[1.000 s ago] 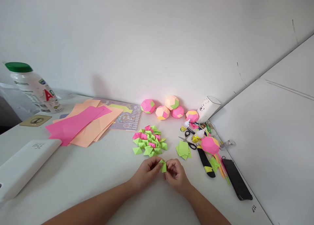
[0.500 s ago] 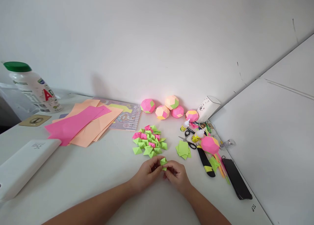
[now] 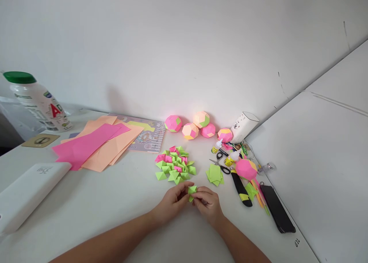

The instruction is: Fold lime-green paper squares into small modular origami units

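Observation:
A small folded green paper piece (image 3: 192, 191) is pinched between my two hands, low in the middle of the head view. My left hand (image 3: 171, 202) grips it from the left with thumb and forefinger. From the right, the fingertips of my right hand (image 3: 209, 206) close on its other edge. Just beyond my hands lies a heap of folded green and pink paper pieces (image 3: 174, 165). A stack of flat green paper slips (image 3: 215, 174) rests to the right of that heap.
Several faceted paper balls (image 3: 190, 131) sit along the wall. Scissors (image 3: 222, 166), glue bottles (image 3: 232, 158), a cutter knife (image 3: 240, 188) and a black phone (image 3: 277, 208) lie right. At left are pink and peach paper sheets (image 3: 99, 156), a white device (image 3: 34, 194) and a bottle (image 3: 40, 106).
The green paper piece has turned a little in my fingers and shows a wider face. My right hand has shifted slightly; the things on the table stay where they were.

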